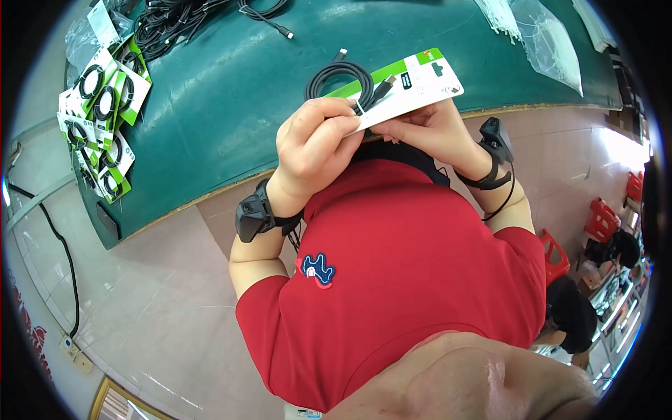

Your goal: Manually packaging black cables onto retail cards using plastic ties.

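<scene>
Near the front edge of the green table (231, 105), I hold a white and green packaging card (425, 82) tilted up toward the right. A coiled black cable (341, 68) lies against its left part, and one plug (383, 89) rests over the card's face. My left hand (313, 143) is closed with its fingertips pinched at the bottom of the coil and the card's lower left end. A thin pale tie shows there. My right hand (428, 133) grips the card's lower edge, its thumb below and its other fingers mostly hidden behind the card.
A pile of carded cables (105, 103) covers the table's left end. Loose black cables (164, 31) lie at the back left. White ties (498, 15) and a clear bag (549, 45) are at the back right. Red stools (602, 220) and people stand off to the right.
</scene>
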A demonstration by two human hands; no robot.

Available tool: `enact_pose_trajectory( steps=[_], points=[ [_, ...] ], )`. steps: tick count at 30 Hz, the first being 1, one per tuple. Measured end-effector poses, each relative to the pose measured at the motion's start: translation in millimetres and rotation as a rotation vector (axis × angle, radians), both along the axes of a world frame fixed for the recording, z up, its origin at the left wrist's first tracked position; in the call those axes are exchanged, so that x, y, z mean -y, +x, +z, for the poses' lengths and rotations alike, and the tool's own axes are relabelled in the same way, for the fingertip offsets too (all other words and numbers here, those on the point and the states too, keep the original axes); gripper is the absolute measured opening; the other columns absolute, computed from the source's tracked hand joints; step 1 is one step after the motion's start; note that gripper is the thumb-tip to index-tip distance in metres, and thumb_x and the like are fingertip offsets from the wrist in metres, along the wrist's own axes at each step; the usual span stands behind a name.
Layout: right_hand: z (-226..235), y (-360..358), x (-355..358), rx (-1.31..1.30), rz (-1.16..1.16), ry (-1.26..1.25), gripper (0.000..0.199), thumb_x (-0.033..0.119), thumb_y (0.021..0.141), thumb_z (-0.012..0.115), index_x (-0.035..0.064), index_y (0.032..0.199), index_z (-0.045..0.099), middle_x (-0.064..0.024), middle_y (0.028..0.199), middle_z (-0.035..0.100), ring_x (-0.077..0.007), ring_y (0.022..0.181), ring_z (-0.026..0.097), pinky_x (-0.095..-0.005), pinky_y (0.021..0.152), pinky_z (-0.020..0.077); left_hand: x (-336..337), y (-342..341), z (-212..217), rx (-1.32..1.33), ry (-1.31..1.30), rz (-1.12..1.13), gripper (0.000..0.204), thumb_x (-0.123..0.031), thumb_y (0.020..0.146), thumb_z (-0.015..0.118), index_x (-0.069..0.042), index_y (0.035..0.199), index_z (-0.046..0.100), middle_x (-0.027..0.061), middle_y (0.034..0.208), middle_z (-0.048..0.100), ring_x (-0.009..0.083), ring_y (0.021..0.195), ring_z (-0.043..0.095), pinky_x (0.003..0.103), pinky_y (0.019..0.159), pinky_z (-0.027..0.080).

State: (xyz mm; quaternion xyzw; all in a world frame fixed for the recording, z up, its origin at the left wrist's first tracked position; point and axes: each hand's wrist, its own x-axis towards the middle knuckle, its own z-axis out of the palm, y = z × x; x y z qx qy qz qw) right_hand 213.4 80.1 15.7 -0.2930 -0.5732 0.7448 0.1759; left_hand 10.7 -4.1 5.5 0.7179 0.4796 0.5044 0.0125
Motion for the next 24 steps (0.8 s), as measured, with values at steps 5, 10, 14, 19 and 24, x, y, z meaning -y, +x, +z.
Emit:
enact_pose_trajectory(
  steps=[5,10,14,19,24],
  points=[
    [-9,6,7,-0.024,-0.029,0.207,0.027,-0.001,0.091,0.071,-0.0013,0.118,0.067,-0.0084,0.105,0.073,-0.0145,0.089,0.07,-0.0276,0.076,0.0576,2,1,0,0.117,-0.069,-0.043,0.029,0.008,0.064,0.084,-0.004,0.085,0.069,0.0103,0.092,0.068,0.0245,0.082,0.072,0.032,0.069,0.06],
    [-13,8,8,-0.011,0.001,0.489,0.025,-0.001,0.091,0.069,0.0016,0.116,0.069,-0.0067,0.103,0.074,-0.016,0.092,0.07,-0.0293,0.079,0.0577,2,1,2,0.115,-0.108,-0.071,0.028,0.009,0.064,0.083,-0.003,0.085,0.069,0.0106,0.093,0.068,0.0247,0.083,0.072,0.032,0.07,0.06],
    [-10,8,4,0.12,0.004,0.539,0.021,0.0,0.092,0.069,0.0017,0.112,0.071,-0.0078,0.101,0.073,-0.0178,0.092,0.07,-0.031,0.078,0.0566,0,2,9,0.146,-0.143,-0.11,0.027,0.01,0.067,0.083,-0.002,0.088,0.071,0.0117,0.095,0.069,0.0245,0.085,0.072,0.032,0.074,0.06],
    [-8,5,4,0.1,0.009,0.697,0.018,0.001,0.091,0.069,0.0019,0.108,0.072,-0.0103,0.098,0.072,-0.0216,0.088,0.07,-0.0329,0.073,0.0552,-2,1,2,0.235,-0.138,-0.079,0.028,0.007,0.066,0.083,-0.005,0.09,0.074,0.0075,0.093,0.07,0.0219,0.083,0.071,0.03,0.069,0.059],
    [-13,-1,2,0.074,-0.129,0.96,0.015,0.003,0.088,0.07,0.0026,0.103,0.073,-0.0132,0.095,0.071,-0.0283,0.083,0.068,-0.0354,0.069,0.0532,-1,2,-1,0.25,-0.12,-0.035,0.028,0.008,0.066,0.083,-0.005,0.09,0.074,0.0085,0.095,0.07,0.0216,0.083,0.071,0.03,0.07,0.059]
  ],
)
